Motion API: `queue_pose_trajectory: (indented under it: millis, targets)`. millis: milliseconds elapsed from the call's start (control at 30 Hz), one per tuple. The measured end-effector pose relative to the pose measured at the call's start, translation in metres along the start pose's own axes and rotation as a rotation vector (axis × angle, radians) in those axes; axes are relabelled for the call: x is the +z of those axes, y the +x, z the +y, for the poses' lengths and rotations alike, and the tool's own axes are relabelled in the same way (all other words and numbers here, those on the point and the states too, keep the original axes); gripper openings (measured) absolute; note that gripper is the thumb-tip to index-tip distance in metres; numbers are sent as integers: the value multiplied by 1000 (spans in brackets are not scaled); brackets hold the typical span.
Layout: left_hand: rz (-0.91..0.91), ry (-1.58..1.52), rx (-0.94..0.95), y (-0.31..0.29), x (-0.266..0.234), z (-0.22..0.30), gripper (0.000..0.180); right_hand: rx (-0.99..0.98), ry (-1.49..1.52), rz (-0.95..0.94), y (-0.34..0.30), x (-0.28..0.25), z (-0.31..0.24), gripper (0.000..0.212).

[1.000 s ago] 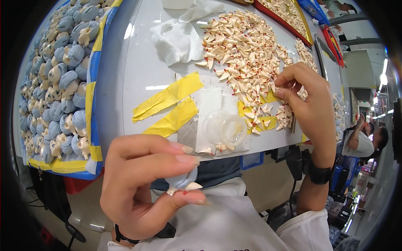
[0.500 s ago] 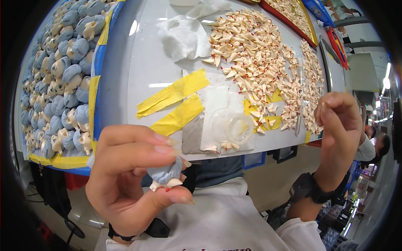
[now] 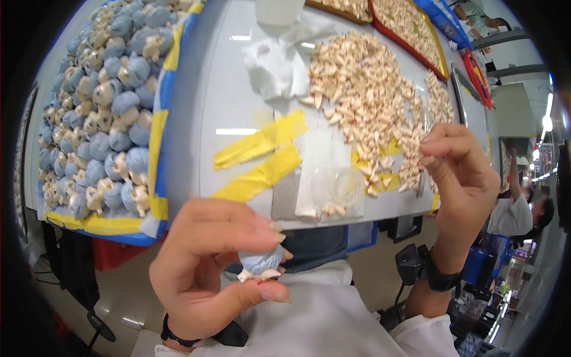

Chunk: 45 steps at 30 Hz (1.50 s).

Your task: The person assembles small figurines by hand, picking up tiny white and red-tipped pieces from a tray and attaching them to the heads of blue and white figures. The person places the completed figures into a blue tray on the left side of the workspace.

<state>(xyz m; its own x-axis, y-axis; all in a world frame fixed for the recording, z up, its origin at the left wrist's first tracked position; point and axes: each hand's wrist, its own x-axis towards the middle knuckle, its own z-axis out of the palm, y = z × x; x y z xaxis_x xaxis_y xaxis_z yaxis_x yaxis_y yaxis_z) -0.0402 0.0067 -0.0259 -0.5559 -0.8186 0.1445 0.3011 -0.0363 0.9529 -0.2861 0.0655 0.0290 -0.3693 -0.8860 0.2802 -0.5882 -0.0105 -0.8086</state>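
My left hand (image 3: 205, 271) is closed on a small doll head (image 3: 260, 260) with sculpted blue-grey hair, held between thumb and fingertips. The head's cream underside faces my thumb, and a tiny red spot shows there. My right hand (image 3: 461, 169) is raised at the right, thumb and fingertips pinched together. Whatever is in that pinch, if anything, is too small to make out. Behind it spreads a heap of small cream pointed pieces (image 3: 357, 89) with red tips. A clear round dish (image 3: 347, 185) stands near the table's front edge, a few of the pieces beside it.
At the left, a blue tray edged with yellow tape (image 3: 159, 128) holds many similar doll heads. Yellow tape strips (image 3: 259, 143) and crumpled white tissue (image 3: 270, 68) lie on the table (image 3: 208, 95). A red-rimmed tray (image 3: 386, 44) of pieces stands farther back. People work beyond, at right.
My right hand has moved left, nearer to my left hand. The left hand keeps hold of the doll head and sits slightly lower and farther right. The whole view has shifted a little.
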Motion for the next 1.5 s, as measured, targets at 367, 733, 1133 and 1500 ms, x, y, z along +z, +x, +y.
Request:
queue_pose_trajectory:
  millis: [367, 733, 1133, 1500]
  targets:
    - [83, -103, -117, -2, 6, 16, 36, 245, 612, -135, -15, -3, -12, 10]
    - [23, -106, -68, -3, 0, 9, 46, 181, 472, 85, -15, 11, -22, 19]
    - [-185, 90, 137, 6, -11, -1, 56, 43, 148, -7, -16, 27, -20, 17]
    - [-185, 134, 269, 9, -15, -13, 42, -308, -431, -128, -10, 37, -32, 17]
